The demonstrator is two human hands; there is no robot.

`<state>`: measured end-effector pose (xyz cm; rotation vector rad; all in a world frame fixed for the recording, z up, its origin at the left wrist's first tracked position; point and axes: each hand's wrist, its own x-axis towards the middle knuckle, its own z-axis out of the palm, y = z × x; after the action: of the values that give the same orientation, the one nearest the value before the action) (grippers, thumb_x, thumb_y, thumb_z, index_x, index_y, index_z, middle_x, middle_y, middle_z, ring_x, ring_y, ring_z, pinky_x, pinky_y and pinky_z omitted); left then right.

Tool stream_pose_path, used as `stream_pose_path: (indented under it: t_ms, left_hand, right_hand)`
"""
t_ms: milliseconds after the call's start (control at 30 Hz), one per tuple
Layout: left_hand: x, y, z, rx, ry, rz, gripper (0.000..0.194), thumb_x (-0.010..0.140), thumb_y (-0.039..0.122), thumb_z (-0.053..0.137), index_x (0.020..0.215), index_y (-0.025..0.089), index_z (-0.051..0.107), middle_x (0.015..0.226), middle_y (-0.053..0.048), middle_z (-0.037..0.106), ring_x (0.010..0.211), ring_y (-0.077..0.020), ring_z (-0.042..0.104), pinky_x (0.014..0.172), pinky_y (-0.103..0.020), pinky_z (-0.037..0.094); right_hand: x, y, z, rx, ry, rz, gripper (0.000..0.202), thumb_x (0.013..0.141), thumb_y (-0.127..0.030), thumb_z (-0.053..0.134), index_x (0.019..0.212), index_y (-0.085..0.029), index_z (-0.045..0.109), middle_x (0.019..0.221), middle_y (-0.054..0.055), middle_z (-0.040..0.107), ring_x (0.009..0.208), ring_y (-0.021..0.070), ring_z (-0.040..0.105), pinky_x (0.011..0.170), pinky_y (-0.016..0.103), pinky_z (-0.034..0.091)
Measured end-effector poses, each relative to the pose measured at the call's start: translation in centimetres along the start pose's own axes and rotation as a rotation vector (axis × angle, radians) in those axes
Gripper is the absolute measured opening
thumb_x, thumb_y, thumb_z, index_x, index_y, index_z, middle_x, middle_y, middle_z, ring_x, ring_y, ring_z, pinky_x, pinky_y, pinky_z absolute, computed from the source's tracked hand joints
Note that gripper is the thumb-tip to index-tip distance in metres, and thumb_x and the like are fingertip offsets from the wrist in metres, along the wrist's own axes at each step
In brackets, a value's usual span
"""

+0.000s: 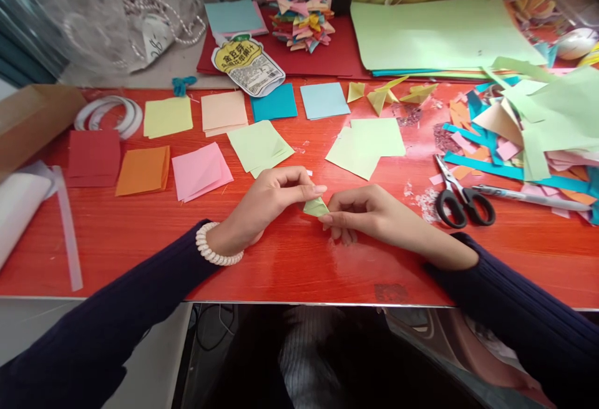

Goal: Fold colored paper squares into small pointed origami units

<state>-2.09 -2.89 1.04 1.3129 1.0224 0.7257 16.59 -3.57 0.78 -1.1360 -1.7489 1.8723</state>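
Between both hands is a small folded piece of light green paper [316,207], held just above the red table near its front. My left hand [266,206] is closed, pinching the paper's upper left side between thumb and fingers. My right hand [365,212] pinches its lower right corner, the other fingers curled underneath. Beyond the hands lie light green paper squares [262,146] on the left and more light green squares [374,141] on the right. Several folded yellow-green paper pieces [381,97] sit farther back.
Pink [201,172], orange [143,171] and red squares [93,156] lie to the left, beside tape rolls [110,116]. Black-handled scissors [461,197], a pen [531,197] and paper scraps [496,153] are at right. A folded-paper model [302,19] and large green sheets [440,32] stand behind.
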Motion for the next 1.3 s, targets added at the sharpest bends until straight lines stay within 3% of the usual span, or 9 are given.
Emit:
stream_pose_path:
  t_ms: [167,267,367,533,733,933,1200,1300]
  left_hand:
    - [0.1,0.0,-0.4,0.053,0.014,-0.001,0.030,0.081,0.040,0.056,0.064,0.016,0.055,0.064,0.001,0.052,0.060,-0.0091,0.049,0.061,-0.023,0.041]
    - [0.2,0.2,-0.9,0.141,-0.050,-0.036,0.026,0.078,0.041,0.061,0.073,0.016,0.058,0.069,0.001,0.056,0.056,-0.0074,0.049,0.053,-0.020,0.039]
    - [0.1,0.2,-1.1,0.194,-0.101,-0.056,0.028,0.077,0.040,0.063,0.068,0.015,0.055,0.063,0.002,0.055,0.053,-0.0062,0.047,0.050,-0.019,0.037]
    - [0.1,-0.1,-0.9,0.202,-0.024,-0.037,0.031,0.080,0.041,0.059,0.065,0.015,0.051,0.057,0.003,0.051,0.050,-0.0052,0.047,0.049,-0.017,0.037]
    - [0.1,-0.2,-1.0,0.208,-0.088,-0.068,0.031,0.080,0.045,0.057,0.070,0.016,0.051,0.058,0.003,0.052,0.047,-0.0059,0.049,0.043,-0.017,0.040]
    - [-0.2,-0.3,-0.6,0.258,0.000,-0.072,0.032,0.083,0.045,0.053,0.070,0.016,0.048,0.054,0.004,0.052,0.043,-0.0055,0.049,0.041,-0.016,0.040]
    - [0.0,0.3,-1.0,0.220,-0.145,-0.063,0.020,0.085,0.032,0.054,0.076,0.015,0.051,0.063,0.003,0.056,0.049,-0.0051,0.055,0.048,-0.016,0.047]
    - [-0.1,0.4,-1.0,0.175,-0.149,-0.066,0.017,0.085,0.028,0.055,0.076,0.014,0.050,0.062,0.003,0.056,0.049,-0.0060,0.056,0.047,-0.017,0.048]
  right_hand:
    - [0.1,0.0,-0.2,0.030,0.001,0.009,0.027,0.079,-0.038,0.061,0.065,-0.015,0.059,0.061,0.001,0.063,0.050,0.0089,0.057,0.048,0.021,0.044]
    - [0.0,-0.1,-0.2,0.033,0.021,0.003,0.029,0.079,-0.039,0.061,0.065,-0.015,0.059,0.061,0.001,0.063,0.049,0.0085,0.056,0.049,0.021,0.044]
    - [0.1,0.1,-0.1,0.035,0.041,-0.006,0.030,0.080,-0.041,0.060,0.066,-0.015,0.057,0.062,0.001,0.062,0.049,0.0085,0.056,0.049,0.021,0.045]
    - [0.3,0.6,0.3,0.000,0.099,-0.071,0.030,0.084,-0.043,0.054,0.075,-0.015,0.057,0.064,0.001,0.062,0.051,0.0091,0.056,0.052,0.023,0.046]
    - [0.1,0.9,0.5,-0.074,0.155,-0.109,0.030,0.088,-0.042,0.048,0.075,-0.015,0.056,0.064,0.001,0.060,0.052,0.0094,0.056,0.052,0.023,0.046]
    - [0.2,1.0,0.5,-0.072,0.169,-0.119,0.030,0.090,-0.038,0.046,0.074,-0.014,0.055,0.063,0.001,0.058,0.051,0.0095,0.055,0.050,0.023,0.045]
    - [0.3,1.1,0.4,-0.038,0.164,-0.109,0.030,0.087,-0.042,0.050,0.074,-0.015,0.054,0.062,0.000,0.058,0.051,0.0090,0.055,0.050,0.022,0.044]
    - [0.3,1.0,0.2,0.008,0.120,-0.109,0.030,0.087,-0.042,0.051,0.076,-0.015,0.054,0.064,0.000,0.058,0.051,0.0083,0.054,0.051,0.022,0.044]
